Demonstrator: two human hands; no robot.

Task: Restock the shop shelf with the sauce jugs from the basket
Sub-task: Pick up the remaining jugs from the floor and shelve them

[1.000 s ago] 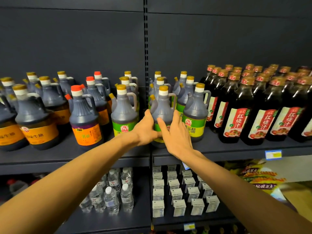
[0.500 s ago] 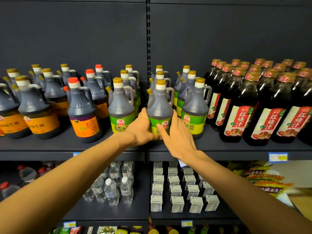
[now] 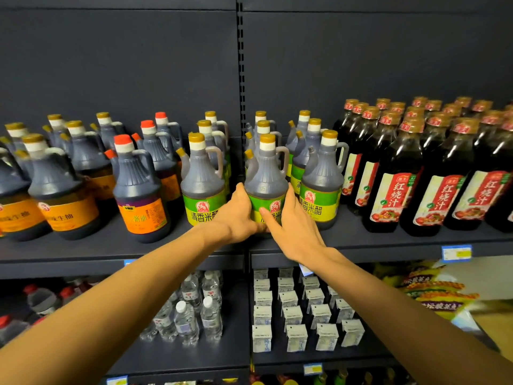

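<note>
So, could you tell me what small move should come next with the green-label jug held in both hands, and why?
Probably ease the green-label jug a little further back, then let go. The left hand and right hand clasp its base near the shelf front edge, in the gap between two matching jugs, slightly ahead of them.

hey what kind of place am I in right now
Most likely a grocery shop aisle. Dark shelves hold rows of identical sauce jugs and bottles, price tags sit on the shelf edges, and water bottles and cartons fill the shelf below.
</note>
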